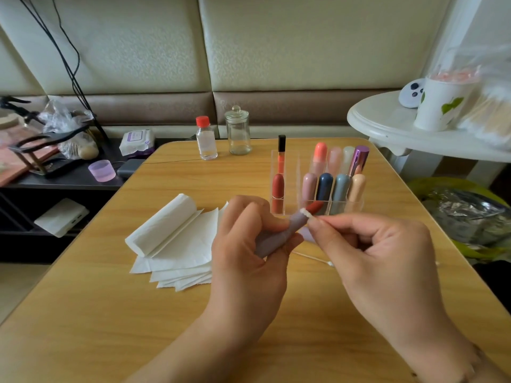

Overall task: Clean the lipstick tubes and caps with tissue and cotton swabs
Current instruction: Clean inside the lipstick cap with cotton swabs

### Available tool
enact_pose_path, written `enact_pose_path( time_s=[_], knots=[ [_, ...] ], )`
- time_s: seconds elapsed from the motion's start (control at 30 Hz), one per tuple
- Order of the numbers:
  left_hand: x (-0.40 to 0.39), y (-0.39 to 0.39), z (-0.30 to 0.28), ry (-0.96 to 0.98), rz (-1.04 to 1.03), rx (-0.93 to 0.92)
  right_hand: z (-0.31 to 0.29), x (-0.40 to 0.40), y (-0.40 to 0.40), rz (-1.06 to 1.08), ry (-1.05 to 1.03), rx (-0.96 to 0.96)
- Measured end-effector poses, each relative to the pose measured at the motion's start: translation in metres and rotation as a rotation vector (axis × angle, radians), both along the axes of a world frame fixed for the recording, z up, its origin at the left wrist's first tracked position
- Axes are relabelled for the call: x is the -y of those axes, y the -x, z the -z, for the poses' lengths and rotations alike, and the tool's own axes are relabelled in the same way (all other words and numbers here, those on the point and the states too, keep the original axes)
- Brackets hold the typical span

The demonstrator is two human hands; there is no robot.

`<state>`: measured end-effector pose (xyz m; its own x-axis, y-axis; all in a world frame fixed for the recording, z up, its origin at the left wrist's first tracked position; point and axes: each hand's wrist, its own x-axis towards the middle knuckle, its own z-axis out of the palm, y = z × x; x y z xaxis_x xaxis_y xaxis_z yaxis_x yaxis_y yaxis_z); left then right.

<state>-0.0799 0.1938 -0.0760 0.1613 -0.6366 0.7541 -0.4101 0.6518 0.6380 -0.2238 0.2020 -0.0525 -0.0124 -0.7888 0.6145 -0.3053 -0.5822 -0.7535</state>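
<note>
At frame center my left grip holds the lilac lipstick tube; my right grip pinches a cotton swab against its top. Free surface lies lower left; no label is readable.

One head-worn wide-angle view, looking forward and down.

The camera sits close above the wooden table, whose top fills the lower half of the frame. Both hands, the left hand and right hand, reach in from the bottom edge and meet near the centre, close to the lens. The padded wall ahead spans the upper half, its lines bowed by the lens.
</note>
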Motion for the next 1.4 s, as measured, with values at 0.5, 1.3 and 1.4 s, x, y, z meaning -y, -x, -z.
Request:
enact_pose_path(
  time_s=[0.5, 1.3, 1.4],
  knots=[
    [-0.003, 0.006, -0.018, -0.863, 0.564, -0.870, 0.007, 0.006, 0.003, -0.028, 0.014, -0.222],
    [-0.010, 0.003, -0.015, -0.788, 0.711, -0.510, 0.002, 0.009, 0.009, -0.012, 0.161, -0.327],
    [-0.006, 0.000, -0.013, -0.767, 0.757, -0.510, 0.001, 0.010, 0.011, -0.013, 0.157, -0.338]
  ],
)
